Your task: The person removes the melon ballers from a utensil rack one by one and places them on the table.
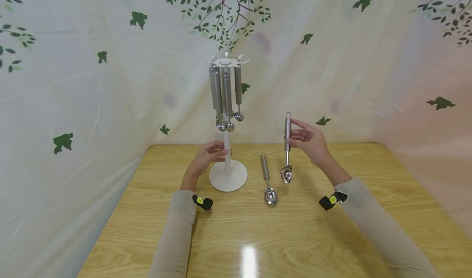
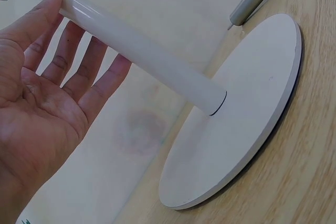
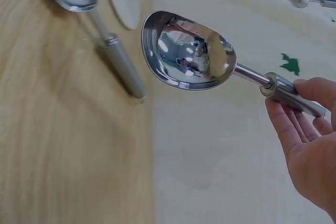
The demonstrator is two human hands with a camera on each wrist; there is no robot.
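A white rotating-style utensil stand (image 1: 228, 183) stands upright on the table, with several steel-handled utensils (image 1: 227, 91) hanging from its top hooks. My left hand (image 1: 207, 157) holds the stand's pole (image 2: 142, 51) between thumb and fingertips, above the round base. To the right, my right hand (image 1: 309, 142) grips a steel ice cream scoop (image 1: 287, 134) by its handle, ring end up and bowl down. In the right wrist view the shiny bowl (image 3: 184, 53) is plain to see. A second ice cream scoop (image 1: 270, 195) lies on the table between stand and right hand.
The wooden table (image 1: 228, 229) ends at a back edge just behind the stand. A pale cloth backdrop (image 1: 177, 85) with printed leaves hangs behind and along both sides. Each wrist wears a small black camera (image 1: 203, 202).
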